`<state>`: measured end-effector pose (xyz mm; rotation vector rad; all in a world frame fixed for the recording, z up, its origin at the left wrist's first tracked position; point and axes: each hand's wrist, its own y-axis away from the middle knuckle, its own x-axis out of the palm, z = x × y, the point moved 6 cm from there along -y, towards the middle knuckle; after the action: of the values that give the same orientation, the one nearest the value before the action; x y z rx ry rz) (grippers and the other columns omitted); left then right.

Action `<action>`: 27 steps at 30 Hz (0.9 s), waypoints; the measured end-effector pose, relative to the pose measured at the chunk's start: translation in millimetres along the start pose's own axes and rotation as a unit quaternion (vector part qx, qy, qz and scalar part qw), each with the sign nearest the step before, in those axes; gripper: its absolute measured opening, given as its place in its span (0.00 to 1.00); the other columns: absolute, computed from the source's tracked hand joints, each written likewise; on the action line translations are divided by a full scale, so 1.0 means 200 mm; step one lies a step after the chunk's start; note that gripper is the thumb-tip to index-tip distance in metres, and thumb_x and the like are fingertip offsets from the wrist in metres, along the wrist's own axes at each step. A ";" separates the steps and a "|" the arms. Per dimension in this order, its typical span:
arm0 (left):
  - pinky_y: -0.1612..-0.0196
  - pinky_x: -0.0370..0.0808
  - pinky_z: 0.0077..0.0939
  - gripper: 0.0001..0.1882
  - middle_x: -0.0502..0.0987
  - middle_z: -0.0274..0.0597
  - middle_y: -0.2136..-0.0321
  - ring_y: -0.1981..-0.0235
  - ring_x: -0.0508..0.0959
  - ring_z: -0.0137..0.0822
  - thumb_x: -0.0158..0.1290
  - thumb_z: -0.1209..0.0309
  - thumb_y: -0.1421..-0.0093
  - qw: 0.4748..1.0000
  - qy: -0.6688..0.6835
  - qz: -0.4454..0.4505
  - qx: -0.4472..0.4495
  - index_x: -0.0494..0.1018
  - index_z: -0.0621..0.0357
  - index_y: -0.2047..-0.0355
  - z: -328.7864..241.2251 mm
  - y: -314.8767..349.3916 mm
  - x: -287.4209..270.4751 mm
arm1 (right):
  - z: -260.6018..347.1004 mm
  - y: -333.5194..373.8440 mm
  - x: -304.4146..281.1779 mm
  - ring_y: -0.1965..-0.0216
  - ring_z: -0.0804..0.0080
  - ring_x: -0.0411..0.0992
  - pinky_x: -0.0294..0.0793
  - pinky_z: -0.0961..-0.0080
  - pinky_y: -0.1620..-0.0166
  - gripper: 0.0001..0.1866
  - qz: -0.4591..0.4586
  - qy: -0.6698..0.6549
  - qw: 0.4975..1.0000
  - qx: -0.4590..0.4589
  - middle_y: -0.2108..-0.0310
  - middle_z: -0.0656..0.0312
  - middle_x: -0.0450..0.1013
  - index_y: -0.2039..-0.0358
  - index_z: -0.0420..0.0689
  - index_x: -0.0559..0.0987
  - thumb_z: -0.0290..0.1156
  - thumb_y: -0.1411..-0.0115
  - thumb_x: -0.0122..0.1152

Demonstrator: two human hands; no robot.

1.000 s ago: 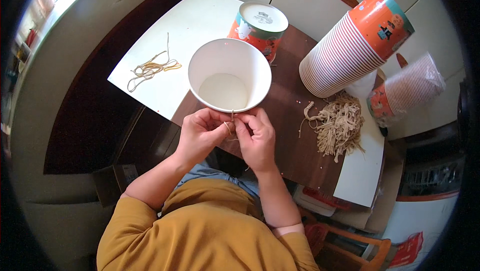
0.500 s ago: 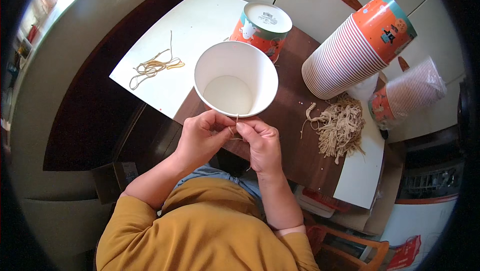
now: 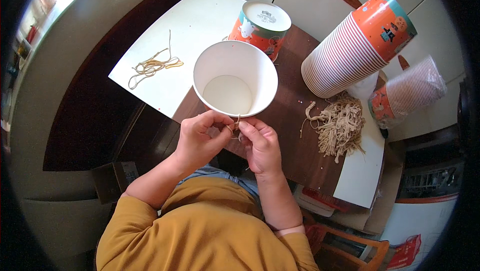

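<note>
Thin string (image 3: 237,123) is pinched by left hand (image 3: 199,140) and right hand (image 3: 261,143) at paper cup (image 3: 235,78) rim; slip risk, cup could be tipped.

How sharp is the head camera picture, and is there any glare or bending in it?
Head view: sharp in the middle, so the hands, left and right, and the white cup read clearly; daylight from the upper left brightens the white board without blowing it out; fisheye bends the table edges and darkens the corners to black; the thin string between the fingers is too small to make out.
</note>
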<state>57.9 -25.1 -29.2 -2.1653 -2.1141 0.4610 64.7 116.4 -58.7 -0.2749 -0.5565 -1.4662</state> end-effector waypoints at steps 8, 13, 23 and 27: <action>0.66 0.76 0.28 0.10 0.80 0.42 0.73 0.71 0.80 0.39 0.61 0.79 0.54 0.975 -0.144 -0.044 0.166 0.77 0.58 0.68 -0.05 0.04 0.02 | -0.03 0.02 -0.01 0.63 0.80 0.72 0.71 0.82 0.55 0.08 -0.083 0.038 0.994 -0.056 0.63 0.62 0.77 0.62 0.36 0.80 0.25 0.38 0.56; 0.66 0.73 0.30 0.13 0.80 0.41 0.72 0.71 0.79 0.38 0.61 0.80 0.55 0.928 -0.223 -0.037 0.296 0.76 0.60 0.67 -0.11 0.05 0.03 | -0.04 0.04 -0.01 0.62 0.80 0.72 0.71 0.82 0.54 0.07 -0.088 0.032 0.994 -0.060 0.63 0.62 0.77 0.62 0.36 0.80 0.24 0.38 0.57; 0.64 0.73 0.32 0.15 0.78 0.39 0.74 0.73 0.77 0.37 0.61 0.80 0.59 0.884 -0.254 -0.021 0.393 0.74 0.60 0.68 -0.15 0.03 0.05 | -0.08 0.02 -0.03 0.71 0.81 0.72 0.75 0.80 0.66 0.09 -0.069 -0.094 0.991 0.072 0.67 0.65 0.77 0.62 0.42 0.80 0.31 0.39 0.57; 0.64 0.74 0.32 0.14 0.78 0.39 0.75 0.74 0.78 0.37 0.60 0.81 0.59 0.889 -0.250 -0.018 0.384 0.74 0.59 0.68 -0.14 0.04 0.05 | -0.13 -0.02 -0.05 0.76 0.82 0.68 0.71 0.83 0.70 0.08 -0.033 -0.143 0.984 0.101 0.69 0.66 0.76 0.63 0.42 0.80 0.31 0.41 0.58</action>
<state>72.3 -10.7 -5.7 -1.6281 -1.6729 1.6632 65.1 112.2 -86.1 -0.3114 -0.9488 -1.4298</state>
